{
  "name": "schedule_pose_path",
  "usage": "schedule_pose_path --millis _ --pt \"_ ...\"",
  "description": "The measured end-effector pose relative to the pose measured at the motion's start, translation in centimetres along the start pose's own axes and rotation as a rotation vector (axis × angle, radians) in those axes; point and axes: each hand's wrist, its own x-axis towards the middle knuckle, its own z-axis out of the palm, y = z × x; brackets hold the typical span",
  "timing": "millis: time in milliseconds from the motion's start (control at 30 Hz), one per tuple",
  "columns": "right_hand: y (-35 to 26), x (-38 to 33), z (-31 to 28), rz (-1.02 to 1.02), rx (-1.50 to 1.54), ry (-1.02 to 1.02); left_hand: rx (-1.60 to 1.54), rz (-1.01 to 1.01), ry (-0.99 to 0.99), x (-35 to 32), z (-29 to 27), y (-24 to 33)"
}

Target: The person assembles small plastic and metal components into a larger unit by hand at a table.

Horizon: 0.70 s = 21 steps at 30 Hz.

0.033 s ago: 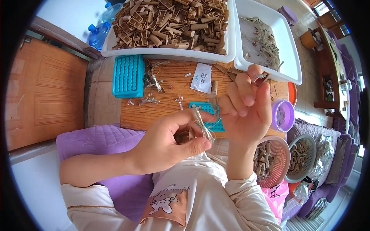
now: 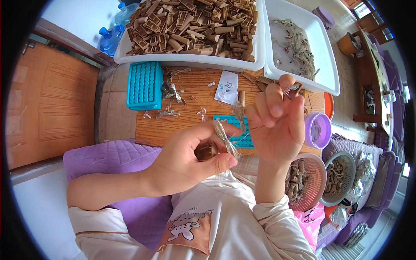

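Observation:
Between thumb and fingers, my left hand (image 2: 190,151) grips a looped bundle of thin clear wire (image 2: 225,141). A brown piece, mostly hidden, sits in the curl of its fingers. Raised to its right, my right hand (image 2: 277,119) pinches a small brown plastic casing (image 2: 294,90) at the fingertips, with thin wire beside it. A wire tangle (image 2: 239,113) hangs between the hands. Beneath them on the wooden table (image 2: 186,123) lies a teal tray with round holes (image 2: 221,118), partly covered by my hands.
A white bin (image 2: 234,63) heaped with brown casings stands at the back, beside a white tub of wire tangles (image 2: 299,47). Teal stacked trays (image 2: 144,86) are at left. At right stand a purple bucket (image 2: 326,134), a pink basket (image 2: 318,180) and a grey basket (image 2: 348,167).
The brown casing at my right fingertips has tilted slightly, and those fingers have shifted a little. My left hand is nearly still.

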Motion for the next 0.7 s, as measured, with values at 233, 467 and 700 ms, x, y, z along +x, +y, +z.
schedule_pose_path --millis 233,467,700 --pt "0.7 -3.5 -0.8 0.101 -0.481 0.104 0.134 0.004 0.132 0.0 -0.6 0.4" --pt "2.2 -5.1 0.2 0.319 -0.234 0.173 0.300 0.208 0.133 0.0 -0.4 0.2" --pt "2.1 -5.3 -0.2 0.271 -0.309 0.222 0.238 0.022 0.060 0.1 -0.6 0.5"
